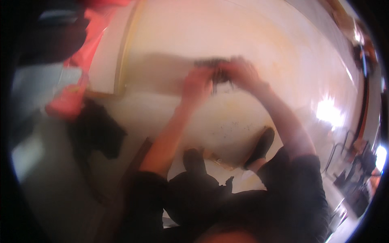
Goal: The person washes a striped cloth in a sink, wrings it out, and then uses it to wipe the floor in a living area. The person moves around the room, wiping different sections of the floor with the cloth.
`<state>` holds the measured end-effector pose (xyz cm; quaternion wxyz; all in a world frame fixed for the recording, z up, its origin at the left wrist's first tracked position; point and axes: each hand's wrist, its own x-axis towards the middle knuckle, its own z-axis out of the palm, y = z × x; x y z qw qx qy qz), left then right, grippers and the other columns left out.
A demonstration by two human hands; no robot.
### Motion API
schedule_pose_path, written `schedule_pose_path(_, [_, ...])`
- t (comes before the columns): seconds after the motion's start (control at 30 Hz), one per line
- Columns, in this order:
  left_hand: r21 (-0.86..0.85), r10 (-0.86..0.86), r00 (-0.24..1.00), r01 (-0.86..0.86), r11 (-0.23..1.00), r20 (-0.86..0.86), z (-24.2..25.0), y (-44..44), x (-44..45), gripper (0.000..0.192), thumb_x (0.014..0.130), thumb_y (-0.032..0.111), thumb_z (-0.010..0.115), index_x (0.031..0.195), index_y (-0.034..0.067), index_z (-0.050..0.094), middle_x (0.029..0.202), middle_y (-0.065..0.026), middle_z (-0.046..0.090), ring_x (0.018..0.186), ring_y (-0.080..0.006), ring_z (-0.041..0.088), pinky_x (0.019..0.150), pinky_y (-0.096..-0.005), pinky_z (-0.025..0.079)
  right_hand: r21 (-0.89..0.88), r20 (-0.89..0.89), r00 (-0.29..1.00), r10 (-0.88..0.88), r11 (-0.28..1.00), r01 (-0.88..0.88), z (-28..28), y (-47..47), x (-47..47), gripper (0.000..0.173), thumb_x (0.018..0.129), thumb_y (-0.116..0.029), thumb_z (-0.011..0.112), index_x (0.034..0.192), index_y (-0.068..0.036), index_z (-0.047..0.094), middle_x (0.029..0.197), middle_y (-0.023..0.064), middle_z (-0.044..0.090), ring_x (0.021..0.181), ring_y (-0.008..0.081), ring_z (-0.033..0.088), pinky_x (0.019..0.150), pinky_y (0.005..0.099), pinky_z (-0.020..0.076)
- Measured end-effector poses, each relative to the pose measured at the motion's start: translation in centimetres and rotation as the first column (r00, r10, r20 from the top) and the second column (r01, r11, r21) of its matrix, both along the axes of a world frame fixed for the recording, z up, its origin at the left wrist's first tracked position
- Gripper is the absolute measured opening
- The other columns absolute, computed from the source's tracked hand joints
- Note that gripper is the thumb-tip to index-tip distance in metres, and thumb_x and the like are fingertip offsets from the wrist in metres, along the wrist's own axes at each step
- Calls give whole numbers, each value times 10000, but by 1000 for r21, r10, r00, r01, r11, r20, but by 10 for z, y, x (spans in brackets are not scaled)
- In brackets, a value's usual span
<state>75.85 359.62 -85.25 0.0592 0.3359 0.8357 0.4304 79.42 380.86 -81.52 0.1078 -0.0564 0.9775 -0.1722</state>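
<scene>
My left hand (199, 77) and my right hand (240, 70) are raised side by side before me, near the upper middle of the view. Between them is a dark object (222, 74), blurred, with thin parts pointing down; its kind cannot be told. Both hands touch it, and the fingers of each seem closed around its sides. Small dark specks (234, 127) lie on the pale floor below the hands.
Red cloth or plastic (91, 45) hangs at upper left beside a pale panel with a yellowish edge (123, 60). Below it lies a dark, irregular thing (100, 130). My shoes (263, 142) stand on the floor. Bent metal tubing (334, 152) is at right.
</scene>
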Motion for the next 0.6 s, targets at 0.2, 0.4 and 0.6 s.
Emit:
schedule_pose_path(0.2, [-499, -220, 968, 134, 856, -119, -55, 51, 6, 420, 844, 166, 633, 1257, 238, 611, 1206, -141, 574, 1049, -398, 530, 900, -514, 452, 81, -216, 951, -222, 966, 244, -94, 33, 46, 487, 772, 29, 521, 1208, -164, 619, 1226, 101, 541, 1108, 346, 506, 884, 452, 479])
schedule_pose_path(0.4, [-381, -751, 645, 735, 561, 140, -35, -37, 153, 326, 755, 105, 625, 1074, 141, 684, 1016, -82, 599, 936, -320, 558, 766, -441, 496, -193, 390, 919, 56, 981, 22, -53, -39, 251, 550, 675, -40, 678, 1199, -190, 609, 1185, 97, 559, 1132, 339, 525, 856, 425, 518])
schedule_pose_path(0.6, [-95, -582, 764, 625, 775, 278, -5, -10, 95, 357, 695, 114, 619, 1046, 117, 681, 850, -90, 594, 845, -296, 587, 724, -403, 510, -590, 255, 901, -351, 681, 433, -1, -5, 243, 540, 802, 63, 552, 1296, -156, 561, 1239, 117, 574, 1135, 315, 565, 952, 392, 499])
